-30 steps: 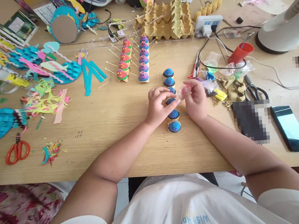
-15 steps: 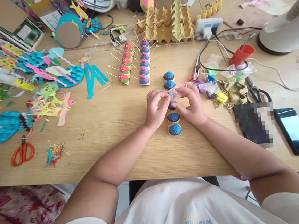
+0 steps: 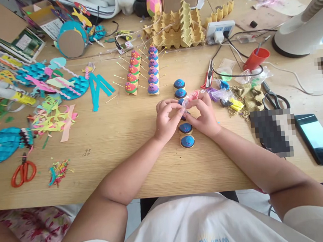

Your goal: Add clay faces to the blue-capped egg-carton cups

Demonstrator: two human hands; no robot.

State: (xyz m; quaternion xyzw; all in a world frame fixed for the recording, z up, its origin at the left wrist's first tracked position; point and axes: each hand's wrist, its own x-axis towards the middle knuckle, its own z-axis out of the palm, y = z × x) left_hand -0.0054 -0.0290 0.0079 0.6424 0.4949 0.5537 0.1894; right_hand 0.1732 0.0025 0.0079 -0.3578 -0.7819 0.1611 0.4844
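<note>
In the head view, the left hand [image 3: 167, 121] and right hand [image 3: 204, 115] come together over the row of blue domes [image 3: 185, 128], each thumb and forefinger pinching a clear plastic bag [image 3: 187, 101], pink showing at it! The blue row points toward the near edge of the table [image 3: 109, 140]; toward the far edge stand red-and-green domes [image 3: 132, 77] beside purple-and-blue domes [image 3: 153, 79], and orange-handled scissors [image 3: 23, 173] lie by the near edge, well left.
</note>
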